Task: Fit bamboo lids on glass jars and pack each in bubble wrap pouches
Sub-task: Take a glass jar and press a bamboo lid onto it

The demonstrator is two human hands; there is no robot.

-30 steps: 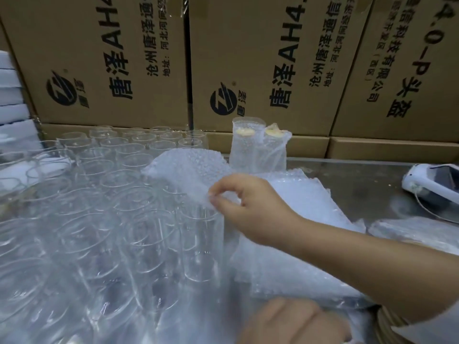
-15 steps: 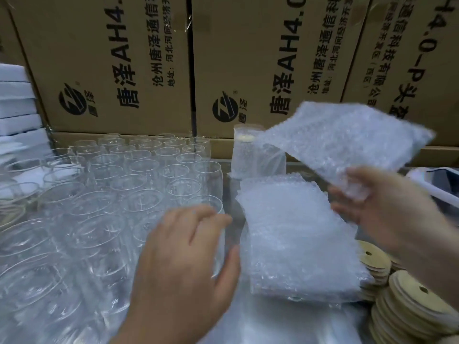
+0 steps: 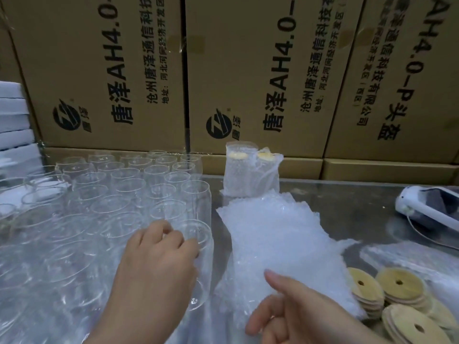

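Right hand [image 3: 303, 316] lowered, pinching translucent bubble-wrap pouch [image 3: 280, 244] ready for filling; left hand [image 3: 159, 259] grips clear glass jar [image 3: 204, 247] at rim, for lifting

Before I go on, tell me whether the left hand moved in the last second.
Yes. The left hand went left and forward: from the pouch stack's near edge onto a jar beside it, which it now grips.
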